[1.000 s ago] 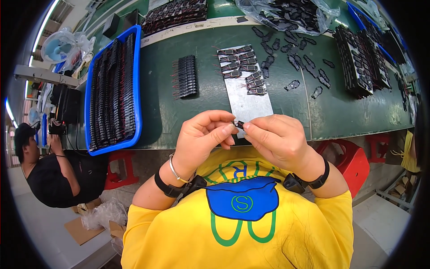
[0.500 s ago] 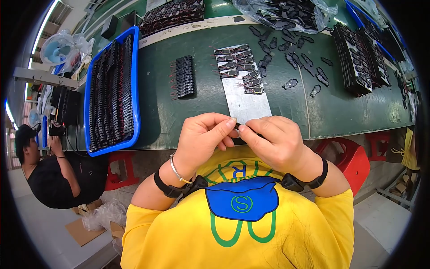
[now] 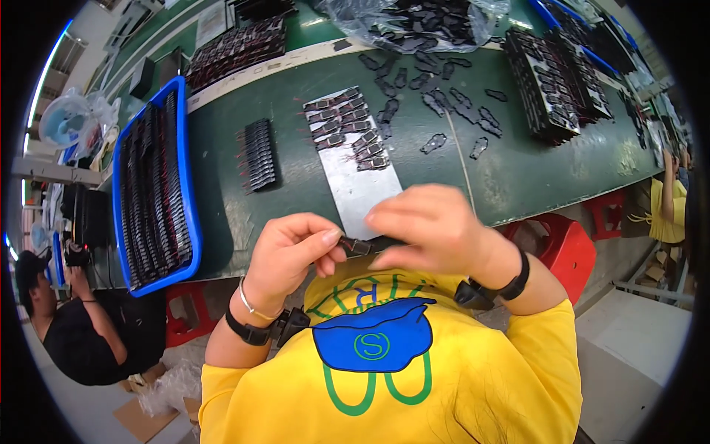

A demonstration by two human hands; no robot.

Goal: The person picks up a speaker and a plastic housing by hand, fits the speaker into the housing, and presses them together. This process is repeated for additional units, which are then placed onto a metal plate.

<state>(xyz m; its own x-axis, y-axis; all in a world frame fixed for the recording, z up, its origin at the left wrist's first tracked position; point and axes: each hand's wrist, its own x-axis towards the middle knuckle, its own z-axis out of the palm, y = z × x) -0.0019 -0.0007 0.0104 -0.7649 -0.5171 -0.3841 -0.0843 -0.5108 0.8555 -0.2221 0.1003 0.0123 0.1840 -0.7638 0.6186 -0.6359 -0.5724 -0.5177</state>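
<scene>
My left hand (image 3: 299, 248) pinches a small elongated black plastic part (image 3: 360, 246) between thumb and fingers, close to my shirt and the bench edge. A small rectangular piece shows at the part's left end; its other end runs toward my right hand. My right hand (image 3: 436, 229), slightly blurred, hovers around that end with thumb and index finger apart. Whether its hidden fingers touch the part is unclear. Just beyond lies a pale metal plate (image 3: 359, 196), bearing rows of small rectangular components with red wires (image 3: 344, 122) at its far end.
On the green bench (image 3: 288, 89), a blue tray (image 3: 194, 229) of stacked black parts stands left, beside a shorter row (image 3: 260, 155). Loose black pieces (image 3: 462, 107) lie right, below a clear bag (image 3: 333, 18). Stacked loaded plates (image 3: 536, 89) stand far right. Another person (image 3: 96, 333) sits left.
My right hand's thumb and index finger have spread from their pinch on the black part. My left hand still grips it. The whole view has shifted, with bench items appearing farther left.
</scene>
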